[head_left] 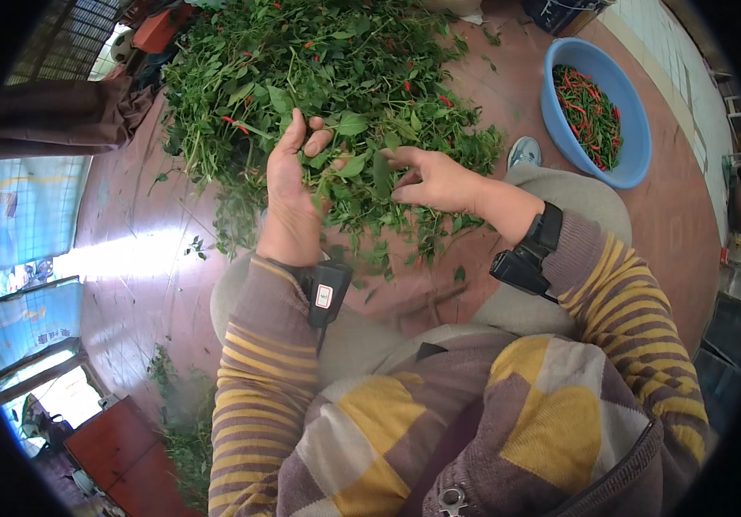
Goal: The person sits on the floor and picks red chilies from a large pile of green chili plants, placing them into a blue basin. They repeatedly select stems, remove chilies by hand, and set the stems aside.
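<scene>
My left hand (296, 161) is at the near edge of a large heap of cut chili pepper plants (344, 64), palm turned up, its fingers curled about a leafy chili sprig (351, 165). Facing it from the right, my right hand (431, 178) has its thumb and fingertips at a green leaf of the foliage; whether they pinch it cannot be made out. Red chilies (446, 101) show here and there among the leaves. To the right, a blue plastic basin (635, 123) holds picked red and green chilies (586, 116).
Loose leaves and stem bits lie on the reddish tiled floor (512, 71). More stripped-looking plants (193, 413) lie at lower left beside a reddish-brown wooden piece (125, 446). A dark bucket (561, 13) stands beyond the basin. My shoe (525, 152) is near the basin.
</scene>
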Available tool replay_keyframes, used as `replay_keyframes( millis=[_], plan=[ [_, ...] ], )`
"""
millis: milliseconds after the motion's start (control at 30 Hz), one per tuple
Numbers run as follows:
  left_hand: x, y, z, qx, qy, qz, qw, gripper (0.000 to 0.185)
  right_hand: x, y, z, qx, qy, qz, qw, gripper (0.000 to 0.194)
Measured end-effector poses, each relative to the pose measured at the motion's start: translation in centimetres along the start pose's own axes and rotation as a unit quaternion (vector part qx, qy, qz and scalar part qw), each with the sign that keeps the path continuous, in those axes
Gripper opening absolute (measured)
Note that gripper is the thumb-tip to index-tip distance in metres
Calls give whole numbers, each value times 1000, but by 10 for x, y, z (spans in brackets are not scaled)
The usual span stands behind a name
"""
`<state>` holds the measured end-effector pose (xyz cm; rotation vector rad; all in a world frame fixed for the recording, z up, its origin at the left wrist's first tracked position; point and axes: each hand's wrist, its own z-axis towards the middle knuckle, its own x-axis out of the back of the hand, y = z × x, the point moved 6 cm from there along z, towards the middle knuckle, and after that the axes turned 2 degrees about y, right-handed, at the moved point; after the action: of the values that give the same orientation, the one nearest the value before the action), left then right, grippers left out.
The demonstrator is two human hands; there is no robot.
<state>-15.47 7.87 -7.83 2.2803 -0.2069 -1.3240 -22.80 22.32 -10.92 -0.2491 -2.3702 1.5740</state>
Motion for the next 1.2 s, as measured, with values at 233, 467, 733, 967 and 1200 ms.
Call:
replay_keyframes(
  millis=[233, 467, 733, 967, 1200],
  plan=[
    [-7, 3, -7, -3, -26, -24, 999, 31, -29, -12, -6, 42, -110, 25, 993, 72],
    [-1, 9, -5, -18, -7, -31, 999, 31, -51, 1, -14, -84, -293, 198, 932, 28],
    [4, 16, -4, -49, 58, 3, 997, 28, -36, -18, -21, -93, -306, 269, 908, 29],
    [56, 100, -26, -206, 251, 208, 923, 22, 6, -13, -5, -10, -165, 182, 969, 39],
    [151, 296, -294, -247, 257, 780, 514, 32, 62, 57, 18, -124, 97, 32, 987, 38]
  ],
)
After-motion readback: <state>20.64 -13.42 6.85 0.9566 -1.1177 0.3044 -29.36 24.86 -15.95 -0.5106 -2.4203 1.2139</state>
